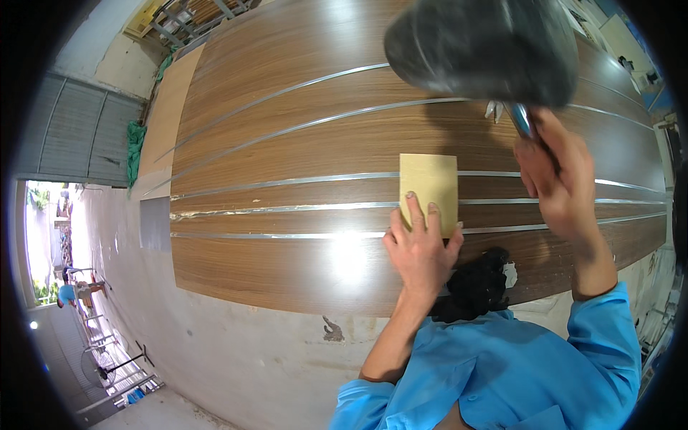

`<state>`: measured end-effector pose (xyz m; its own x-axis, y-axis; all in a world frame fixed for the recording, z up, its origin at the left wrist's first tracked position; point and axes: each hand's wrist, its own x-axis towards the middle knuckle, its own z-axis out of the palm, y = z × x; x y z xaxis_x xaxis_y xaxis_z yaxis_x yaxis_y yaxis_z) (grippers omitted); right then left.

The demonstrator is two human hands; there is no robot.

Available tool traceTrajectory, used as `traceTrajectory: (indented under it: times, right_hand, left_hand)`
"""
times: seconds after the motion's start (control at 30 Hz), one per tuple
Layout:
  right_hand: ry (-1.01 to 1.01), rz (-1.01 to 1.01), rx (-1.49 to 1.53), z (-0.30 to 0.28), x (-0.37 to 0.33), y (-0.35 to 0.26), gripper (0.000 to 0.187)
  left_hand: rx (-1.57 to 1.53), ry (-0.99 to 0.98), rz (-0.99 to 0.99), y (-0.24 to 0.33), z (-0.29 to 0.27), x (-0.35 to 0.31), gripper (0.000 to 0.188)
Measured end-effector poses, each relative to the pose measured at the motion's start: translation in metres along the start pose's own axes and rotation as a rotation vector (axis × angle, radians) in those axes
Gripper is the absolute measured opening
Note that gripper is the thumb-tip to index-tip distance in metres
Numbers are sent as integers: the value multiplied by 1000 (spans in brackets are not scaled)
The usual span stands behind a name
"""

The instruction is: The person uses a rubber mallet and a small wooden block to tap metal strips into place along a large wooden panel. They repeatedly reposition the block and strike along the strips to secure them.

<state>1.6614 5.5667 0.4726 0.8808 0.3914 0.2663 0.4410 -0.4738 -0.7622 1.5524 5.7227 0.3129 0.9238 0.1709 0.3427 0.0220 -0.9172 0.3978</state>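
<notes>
My right hand [562, 172] is closed round the handle of a mallet, whose large black head [484, 54] is raised above the panel and slightly blurred. My left hand [419, 251] holds a flat tan block [433, 175] against a wood-grain panel [287, 269]. Two fingertips press on the block's top face, with the thumb by its right edge and another finger by its left. Beneath the block run several thin silver metal strips [287, 208] set lengthwise in the panel. Its underside is hidden.
A black bundle [473, 287] lies at the panel's near edge, close to my body. Pale shavings cling to the strips' left ends. Green cloth [135, 150] hangs beyond the panel's left end. At far left are another person [72, 294] and a standing fan [100, 369].
</notes>
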Motion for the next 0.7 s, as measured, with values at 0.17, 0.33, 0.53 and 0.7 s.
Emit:
traceTrajectory:
  times: [0.17,0.33,0.53,0.7]
  right_hand:
    - [-269,69,-107,14,-16,44,37]
    - [-75,103,3,-57,-32,52,38]
    - [-269,-105,-135,-61,-48,123,35]
    - [-274,9,128,-115,-53,150,30]
  left_hand:
    - [-38,-12,48,33,13,-5,56]
    - [-15,-18,33,65,23,-7,56]
    - [16,-19,-30,108,43,-15,57]
    - [18,22,-73,166,59,-29,58]
